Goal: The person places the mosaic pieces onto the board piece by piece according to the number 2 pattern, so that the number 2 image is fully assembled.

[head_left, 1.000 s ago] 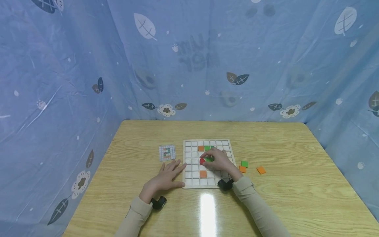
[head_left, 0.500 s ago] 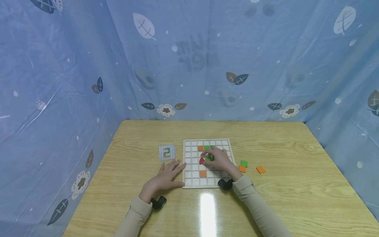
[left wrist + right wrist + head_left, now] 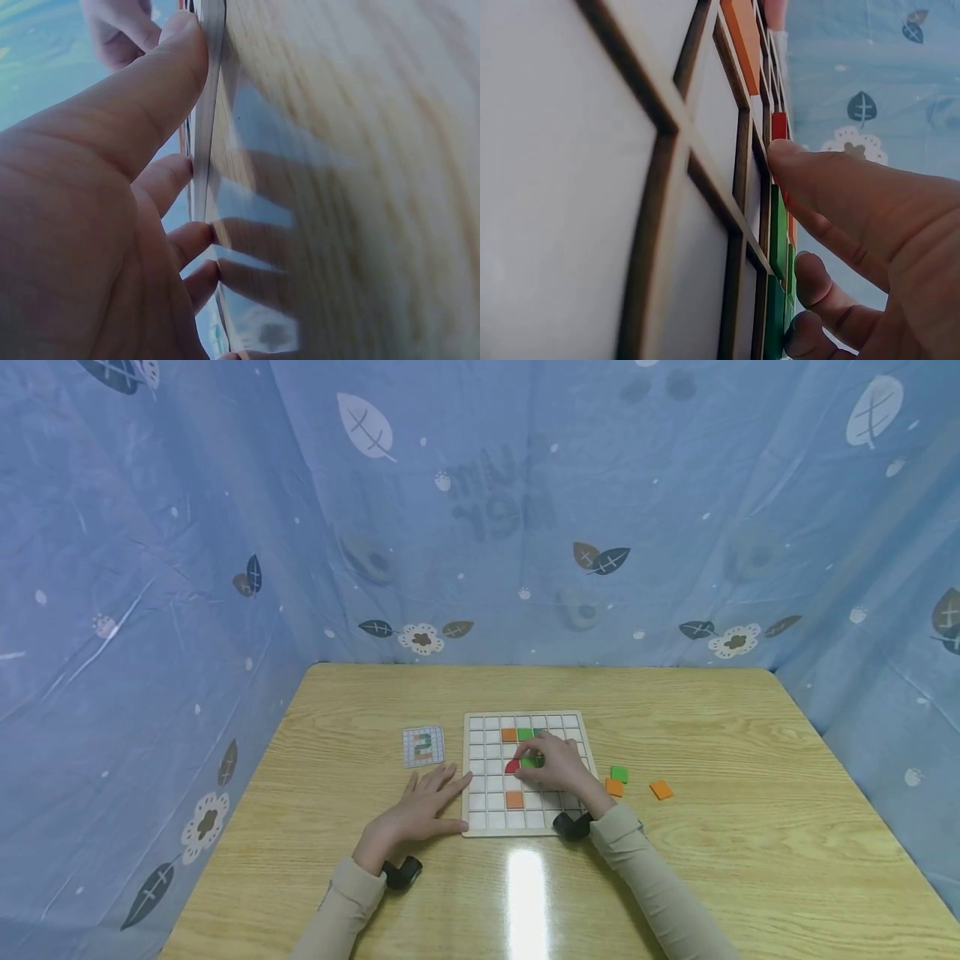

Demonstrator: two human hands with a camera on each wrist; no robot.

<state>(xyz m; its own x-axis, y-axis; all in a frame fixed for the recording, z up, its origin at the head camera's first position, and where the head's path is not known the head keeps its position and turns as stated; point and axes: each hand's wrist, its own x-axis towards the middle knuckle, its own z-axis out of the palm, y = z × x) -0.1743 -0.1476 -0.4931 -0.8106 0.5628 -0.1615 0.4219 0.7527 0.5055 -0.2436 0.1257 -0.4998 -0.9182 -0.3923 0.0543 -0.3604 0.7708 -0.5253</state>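
A pale grid board [image 3: 477, 820] lies on the table, with orange, green and darker green square tiles in some cells. My right hand [image 3: 558, 764] is over its middle, thumb and index finger at the edges of a red quarter-round tile [image 3: 512, 767]. In the right wrist view the thumb presses the red tile [image 3: 779, 124], just beside a green tile [image 3: 778, 236]; part of the red tile is hidden. My left hand [image 3: 420, 810] has its fingers spread, their tips against the board's left edge. The left wrist view shows the thumb along that board edge [image 3: 212, 97].
A small pattern card [image 3: 423, 747] with a coloured figure lies left of the board. Right of the board are a loose green tile [image 3: 618, 774], an orange tile [image 3: 614, 787] and another orange tile [image 3: 662, 790]. A blue leaf-print curtain [image 3: 480, 568] surrounds the table.
The red tile has shifted and turned slightly between my right thumb and index finger, which have moved a little right. My left hand and the board have stayed still.
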